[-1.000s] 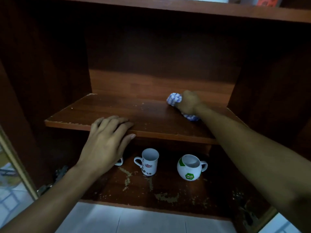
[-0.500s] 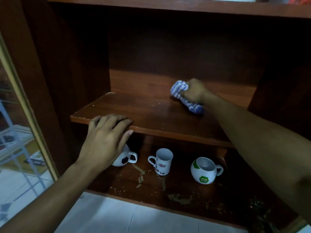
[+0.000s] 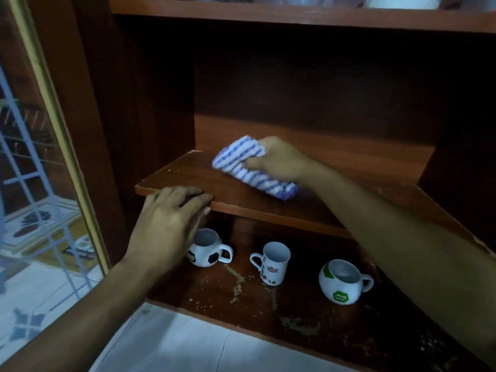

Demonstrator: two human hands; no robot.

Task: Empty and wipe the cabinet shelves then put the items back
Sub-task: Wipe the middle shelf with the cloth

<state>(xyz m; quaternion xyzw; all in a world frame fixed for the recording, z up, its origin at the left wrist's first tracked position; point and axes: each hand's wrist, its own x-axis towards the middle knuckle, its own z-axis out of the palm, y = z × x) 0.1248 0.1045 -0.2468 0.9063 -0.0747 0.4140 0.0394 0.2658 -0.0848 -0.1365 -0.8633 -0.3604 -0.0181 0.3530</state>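
My right hand (image 3: 279, 159) grips a bunched blue-and-white striped cloth (image 3: 252, 170) and presses it on the brown middle shelf (image 3: 268, 210), towards its back left. My left hand (image 3: 169, 224) rests on the shelf's front edge at the left, fingers laid over the lip. On the bottom shelf (image 3: 241, 299) stand three mugs: a football-patterned mug (image 3: 208, 251) partly behind my left hand, a tall white mug (image 3: 273, 264) in the middle, and a round white-and-green mug (image 3: 342, 283) at the right.
The bottom shelf has worn, flaking patches. A top shelf (image 3: 295, 14) above carries pale containers, mostly cut off. A glass cabinet door (image 3: 40, 183) stands open at the left. White floor tiles (image 3: 174, 345) lie below the cabinet.
My right hand has slid the cloth leftward across the middle shelf. My left hand has stayed on the shelf's front edge. The view has shifted left, so the cabinet sits further right.
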